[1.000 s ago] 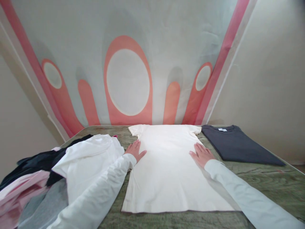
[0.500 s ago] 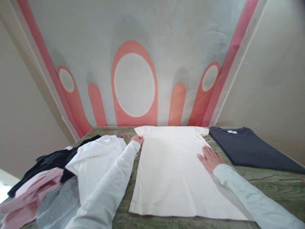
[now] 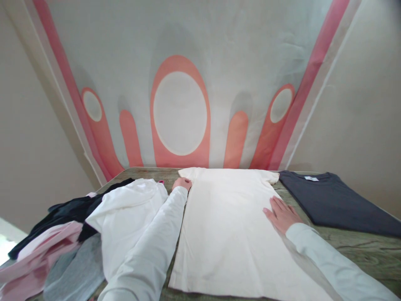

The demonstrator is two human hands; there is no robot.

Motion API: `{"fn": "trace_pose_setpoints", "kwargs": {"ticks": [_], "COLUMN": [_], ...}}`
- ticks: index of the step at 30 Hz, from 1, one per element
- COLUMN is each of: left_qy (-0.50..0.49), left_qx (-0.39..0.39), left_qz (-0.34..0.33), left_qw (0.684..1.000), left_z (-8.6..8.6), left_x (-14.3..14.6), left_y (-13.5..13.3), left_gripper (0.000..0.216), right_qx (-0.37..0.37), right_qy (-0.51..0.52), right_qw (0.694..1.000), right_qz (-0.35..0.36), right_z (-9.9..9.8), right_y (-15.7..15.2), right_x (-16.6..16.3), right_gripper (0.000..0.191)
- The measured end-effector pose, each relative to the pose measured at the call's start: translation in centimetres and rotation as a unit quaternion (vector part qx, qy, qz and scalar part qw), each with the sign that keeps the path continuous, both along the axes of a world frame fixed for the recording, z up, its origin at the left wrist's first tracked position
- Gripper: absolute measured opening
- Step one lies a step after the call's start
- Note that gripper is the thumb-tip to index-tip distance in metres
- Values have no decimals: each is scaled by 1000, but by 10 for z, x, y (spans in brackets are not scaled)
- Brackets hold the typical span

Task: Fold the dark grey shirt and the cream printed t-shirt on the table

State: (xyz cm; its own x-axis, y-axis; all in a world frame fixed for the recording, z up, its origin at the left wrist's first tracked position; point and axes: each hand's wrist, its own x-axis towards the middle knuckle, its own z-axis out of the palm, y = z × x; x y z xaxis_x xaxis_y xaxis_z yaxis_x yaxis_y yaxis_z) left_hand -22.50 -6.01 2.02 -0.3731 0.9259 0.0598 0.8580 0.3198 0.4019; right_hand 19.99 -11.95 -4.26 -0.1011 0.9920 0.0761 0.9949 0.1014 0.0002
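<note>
On the middle of the green, wood-grained table (image 3: 360, 255), a cream short-sleeved cotton T-shirt (image 3: 228, 234) is laid flat, collar end toward the wall, hem toward the viewer. Its body is seen spread and largely free of creases; no fold has yet been made, so smoothing is judged nearly done and all folding left. The left hand (image 3: 181, 183) is set at the shirt's left sleeve, by the shoulder, fingers curled onto the cloth; whether the edge is pinched cannot be told. The right hand (image 3: 281, 214) is pressed flat, fingers spread, on the shirt's right side below the sleeve. Right of the shirt, just apart, a dark grey T-shirt (image 3: 335, 200) is laid flat. Left of the shirt, a heap of white, black, pink and grey garments (image 3: 94, 225) is piled. Behind the shirt, a pale cloth backdrop with coral ovals (image 3: 180, 113) is hung.
</note>
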Motion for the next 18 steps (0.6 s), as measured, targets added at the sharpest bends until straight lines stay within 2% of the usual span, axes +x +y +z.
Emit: {"fn": "trace_pose_setpoints", "kwargs": {"ticks": [9, 18], "left_qy": [85, 73], "left_qx": [-8, -24], "left_qz": [-16, -8], "left_qw": [996, 997], "left_z": [5, 7], "left_x": [2, -1], "left_y": [0, -1], "left_gripper": [22, 29], "right_qx": [3, 2], "right_qy": [-1, -9], "right_qw": [1000, 1000], "right_qz": [-2, 0], "right_z": [1, -3], "right_y": [-1, 1], "right_x": [-1, 2], "right_gripper": [67, 66]}}
